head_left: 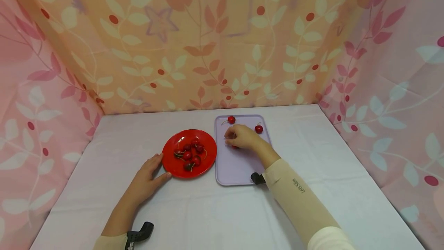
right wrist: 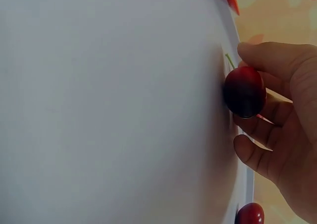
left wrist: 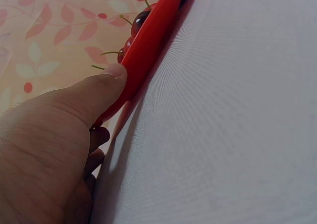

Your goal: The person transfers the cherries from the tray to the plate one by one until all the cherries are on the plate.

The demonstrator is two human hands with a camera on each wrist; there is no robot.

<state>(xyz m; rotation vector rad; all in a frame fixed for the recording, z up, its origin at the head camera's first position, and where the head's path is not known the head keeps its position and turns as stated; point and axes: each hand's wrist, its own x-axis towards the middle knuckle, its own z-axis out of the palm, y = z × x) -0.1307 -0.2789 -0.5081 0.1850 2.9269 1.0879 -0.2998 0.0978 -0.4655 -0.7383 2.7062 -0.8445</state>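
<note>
A red plate (head_left: 212, 156) holds several dark red cherries (head_left: 187, 155) with thin stems. My left hand (head_left: 145, 182) rests at the plate's left edge, thumb and fingers spread along the rim; in the left wrist view its thumb (left wrist: 111, 78) touches the rim. Over a pale purple tray (head_left: 234, 173) is my right hand (head_left: 243, 137), its fingers bent loosely. A cherry (right wrist: 245, 92) sits just in front of that hand's fingers, stem near the thumb tip, with no visible pinch on it. From the head view the hand mostly covers this cherry (head_left: 235, 147).
Two more cherries lie on the tray, one at the back edge (head_left: 231, 119) and one at the right (head_left: 258, 129). Plate and tray stand close side by side on a white tablecloth (head_left: 138, 134). Floral curtains (head_left: 222, 49) surround the table's back and sides.
</note>
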